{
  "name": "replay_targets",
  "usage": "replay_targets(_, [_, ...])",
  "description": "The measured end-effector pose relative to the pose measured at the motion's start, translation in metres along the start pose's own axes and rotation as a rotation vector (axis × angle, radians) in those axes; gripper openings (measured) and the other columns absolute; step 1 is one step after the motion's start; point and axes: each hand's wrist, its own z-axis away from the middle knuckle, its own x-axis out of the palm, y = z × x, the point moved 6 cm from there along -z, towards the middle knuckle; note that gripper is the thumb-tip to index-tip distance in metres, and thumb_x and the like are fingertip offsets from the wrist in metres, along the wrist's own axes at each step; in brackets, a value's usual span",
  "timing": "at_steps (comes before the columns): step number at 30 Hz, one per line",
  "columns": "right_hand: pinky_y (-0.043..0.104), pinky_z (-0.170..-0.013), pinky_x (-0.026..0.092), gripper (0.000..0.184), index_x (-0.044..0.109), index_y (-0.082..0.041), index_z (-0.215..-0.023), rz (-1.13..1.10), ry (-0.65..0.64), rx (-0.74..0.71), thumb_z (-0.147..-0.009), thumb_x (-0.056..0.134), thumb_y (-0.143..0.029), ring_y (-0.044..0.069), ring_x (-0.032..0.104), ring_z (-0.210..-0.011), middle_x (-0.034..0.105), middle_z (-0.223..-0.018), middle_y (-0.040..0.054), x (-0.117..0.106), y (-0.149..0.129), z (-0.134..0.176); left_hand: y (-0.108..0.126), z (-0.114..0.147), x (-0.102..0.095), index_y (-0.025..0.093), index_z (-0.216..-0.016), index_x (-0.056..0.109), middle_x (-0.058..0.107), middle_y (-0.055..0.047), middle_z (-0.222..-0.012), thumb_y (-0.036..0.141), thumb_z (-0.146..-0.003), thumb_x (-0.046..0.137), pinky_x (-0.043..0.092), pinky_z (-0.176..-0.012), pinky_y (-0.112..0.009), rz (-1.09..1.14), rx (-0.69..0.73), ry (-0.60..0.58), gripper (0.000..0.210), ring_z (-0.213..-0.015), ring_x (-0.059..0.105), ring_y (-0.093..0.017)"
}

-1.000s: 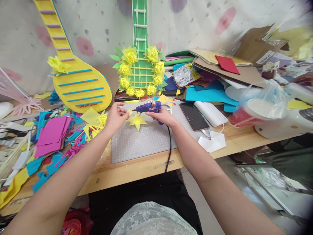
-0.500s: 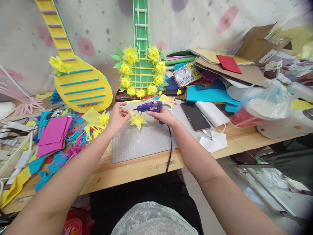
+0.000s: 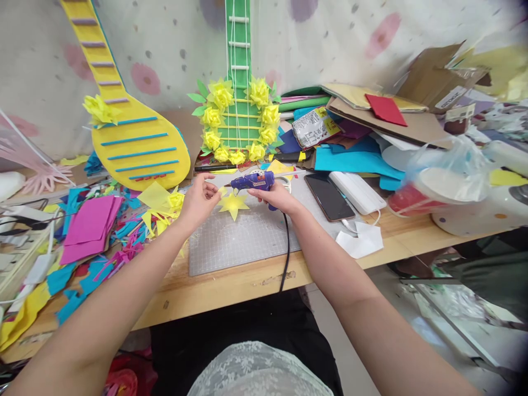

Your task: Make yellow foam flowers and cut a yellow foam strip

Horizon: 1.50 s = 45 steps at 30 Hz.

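My right hand (image 3: 274,196) grips a blue-purple hot glue gun (image 3: 253,180), its nozzle pointing left and a clear glue stick coming out of its back. Close to that nozzle, my left hand (image 3: 201,199) is closed in a pinch on the upper left edge of a yellow paper star flower (image 3: 234,205). The star is at or just over a grey gridded cutting mat (image 3: 231,247); whether it touches cannot be seen. A black cord (image 3: 287,253) hangs from the gun across the mat and over the table edge.
Behind stand a yellow paper lute shape (image 3: 140,140) and a green one (image 3: 240,110) ringed with yellow paper flowers. Coloured scraps (image 3: 88,220) cover the left. A phone (image 3: 329,196), a white power bank (image 3: 358,191), a bagged cup (image 3: 433,190) and stacked cardboard (image 3: 391,124) are right.
Both hands, the glue gun and the star hold almost the same place. Only a very slight shift of the view shows.
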Motion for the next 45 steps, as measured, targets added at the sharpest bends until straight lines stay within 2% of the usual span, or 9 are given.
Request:
replay_targets(9, [0.023, -0.050, 0.038, 0.034, 0.061, -0.018, -0.075, -0.004, 0.027, 0.036, -0.066, 0.067, -0.050, 0.010, 0.049, -0.055, 0.058, -0.062, 0.0008, -0.001, 0.006, -0.002, -0.003, 0.000, -0.005, 0.022, -0.104, 0.052, 0.060, 0.002, -0.076, 0.026, -0.065, 0.066, 0.048, -0.063, -0.028, 0.087, -0.022, 0.055, 0.041, -0.064, 0.059, -0.013])
replay_targets(14, [0.023, -0.046, 0.035, 0.036, 0.054, -0.018, -0.064, -0.127, 0.159, 0.037, -0.065, 0.066, -0.052, 0.008, 0.043, -0.049, 0.057, -0.061, 0.0007, -0.010, 0.011, -0.007, -0.006, 0.000, -0.006, 0.016, -0.082, 0.059, 0.061, 0.000, -0.068, 0.031, -0.056, 0.075, 0.051, -0.070, -0.032, 0.385, -0.183, 0.033, 0.034, -0.068, 0.060, -0.014])
replay_targets(19, [0.022, -0.046, 0.035, 0.040, 0.051, -0.019, -0.063, -0.362, 0.245, 0.047, -0.064, 0.064, -0.056, 0.007, 0.041, -0.048, 0.055, -0.060, 0.0000, -0.017, 0.022, -0.014, -0.007, 0.002, -0.005, 0.017, -0.074, 0.053, 0.061, 0.000, -0.072, 0.031, -0.054, 0.077, 0.053, -0.078, -0.035, 0.633, -0.243, -0.002, 0.034, -0.077, 0.065, -0.016])
replay_targets(25, [0.022, -0.044, 0.034, 0.042, 0.051, -0.018, -0.064, -0.469, 0.261, 0.104, -0.060, 0.067, -0.056, 0.006, 0.041, -0.046, 0.055, -0.059, -0.0002, -0.016, 0.030, -0.019, -0.005, 0.007, -0.004, 0.018, -0.071, 0.044, 0.054, 0.006, -0.063, 0.030, -0.056, 0.076, 0.055, -0.066, -0.031, 0.584, -0.243, -0.008, 0.036, -0.064, 0.064, -0.013])
replay_targets(31, [0.023, -0.045, 0.034, 0.041, 0.049, -0.019, -0.063, -0.504, 0.273, 0.079, -0.061, 0.066, -0.056, 0.006, 0.042, -0.047, 0.054, -0.059, -0.0006, -0.018, 0.032, -0.020, -0.006, 0.012, -0.001, 0.015, -0.070, 0.058, 0.060, 0.001, -0.065, 0.025, -0.054, 0.075, 0.055, -0.071, -0.032, 0.585, -0.312, -0.076, 0.026, -0.064, 0.063, -0.012])
replay_targets(36, [0.023, -0.045, 0.035, 0.045, 0.047, -0.019, -0.061, -0.470, 0.317, 0.107, -0.059, 0.067, -0.059, 0.006, 0.042, -0.046, 0.055, -0.059, -0.0003, -0.020, 0.032, -0.020, -0.012, 0.016, -0.007, 0.014, -0.073, 0.066, 0.063, -0.003, -0.074, 0.028, -0.050, 0.077, 0.053, -0.061, -0.030, 0.560, -0.416, -0.102, 0.029, -0.066, 0.060, -0.014])
replay_targets(41, [0.022, -0.044, 0.035, 0.045, 0.048, -0.019, -0.062, -0.477, 0.308, 0.095, -0.060, 0.067, -0.059, 0.006, 0.042, -0.046, 0.054, -0.059, -0.0004, -0.019, 0.032, -0.021, -0.012, 0.011, -0.010, 0.015, -0.081, 0.066, 0.066, -0.005, -0.090, 0.019, -0.041, 0.080, 0.051, -0.075, -0.031, 0.475, -0.307, -0.088, 0.042, -0.087, 0.061, -0.018])
replay_targets(45, [0.022, -0.044, 0.035, 0.047, 0.049, -0.019, -0.064, -0.423, 0.311, 0.101, -0.062, 0.063, -0.063, 0.007, 0.043, -0.047, 0.054, -0.058, 0.0004, -0.020, 0.034, -0.021, -0.012, 0.009, -0.011, 0.016, -0.079, 0.061, 0.065, -0.002, -0.076, 0.017, -0.044, 0.077, 0.052, -0.069, -0.032, 0.434, -0.282, -0.017, 0.039, -0.074, 0.061, -0.016])
